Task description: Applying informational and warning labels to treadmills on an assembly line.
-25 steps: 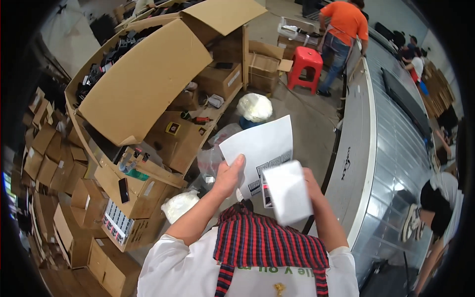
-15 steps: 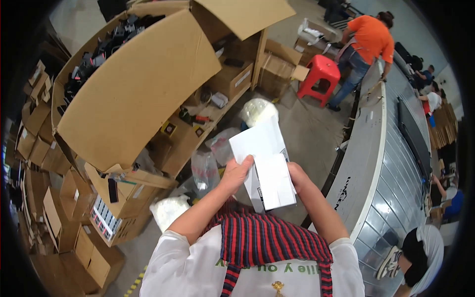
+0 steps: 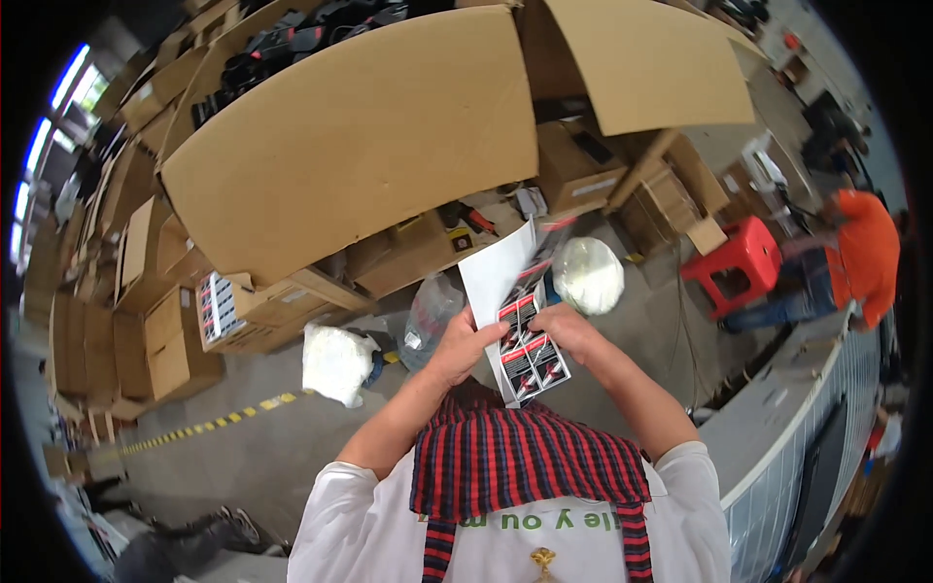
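In front of my chest I hold a stack of printed papers. A plain white sheet (image 3: 494, 272) stands up at its left, and a leaflet (image 3: 525, 364) shows red, black and white printed panels. My left hand (image 3: 465, 348) pinches the left edge, its thumb lying across the papers. My right hand (image 3: 566, 328) grips the leaflet from the right, thumb on the printed face. The fingers underneath are hidden, and the upper end of the leaflet is blurred.
A large cardboard bin (image 3: 369, 146) of dark parts stands ahead, above a wooden shelf. White bundles (image 3: 335, 364) and a clear plastic bag (image 3: 431, 316) lie on the floor. A red stool (image 3: 736, 262), a person in orange (image 3: 863, 257) and a conveyor (image 3: 777, 437) are at right.
My view has swung left, so the bin and stool sit further right. The papers showed plain white faces; now the red and black printed side shows. Both hands still hold them.
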The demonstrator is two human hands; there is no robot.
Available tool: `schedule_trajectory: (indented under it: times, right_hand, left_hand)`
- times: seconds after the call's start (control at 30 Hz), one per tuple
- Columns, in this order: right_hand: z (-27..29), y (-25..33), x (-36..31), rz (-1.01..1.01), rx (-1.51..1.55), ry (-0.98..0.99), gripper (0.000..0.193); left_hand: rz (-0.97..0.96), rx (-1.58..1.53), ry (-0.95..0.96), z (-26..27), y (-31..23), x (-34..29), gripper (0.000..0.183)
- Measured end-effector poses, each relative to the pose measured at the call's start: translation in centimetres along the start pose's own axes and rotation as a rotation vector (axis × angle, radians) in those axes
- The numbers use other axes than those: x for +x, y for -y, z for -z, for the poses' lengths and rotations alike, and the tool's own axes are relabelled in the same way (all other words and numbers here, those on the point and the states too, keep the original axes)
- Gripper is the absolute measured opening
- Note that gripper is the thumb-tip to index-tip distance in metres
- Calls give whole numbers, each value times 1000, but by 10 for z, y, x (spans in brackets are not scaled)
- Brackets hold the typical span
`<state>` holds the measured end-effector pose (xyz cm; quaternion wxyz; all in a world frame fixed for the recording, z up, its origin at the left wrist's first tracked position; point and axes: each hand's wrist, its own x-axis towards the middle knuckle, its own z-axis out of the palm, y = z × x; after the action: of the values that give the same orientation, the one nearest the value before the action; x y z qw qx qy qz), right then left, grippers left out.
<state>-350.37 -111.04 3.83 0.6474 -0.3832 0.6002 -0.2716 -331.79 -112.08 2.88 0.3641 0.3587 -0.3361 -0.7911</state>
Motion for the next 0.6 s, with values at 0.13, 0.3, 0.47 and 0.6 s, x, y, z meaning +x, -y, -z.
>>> schedule_trajectory:
  times: [0.13, 0.3, 0.47, 0.6]
  right_hand:
    - [-13, 33, 9, 410, -776, 167, 28]
    - [-37, 42, 31, 570, -912, 387, 33]
    - [-37, 76, 35, 713, -1000, 452, 29]
    - [-7, 130, 29, 816, -767, 461, 15]
  left_hand:
    - [-165, -206, -295, -3, -15, -6, 26]
    - [-340, -197, -567, 14, -36, -16, 27]
    - [-429, 401, -601, 27, -76, -40, 26]
    - [-564, 513, -378, 45, -135, -80, 24]
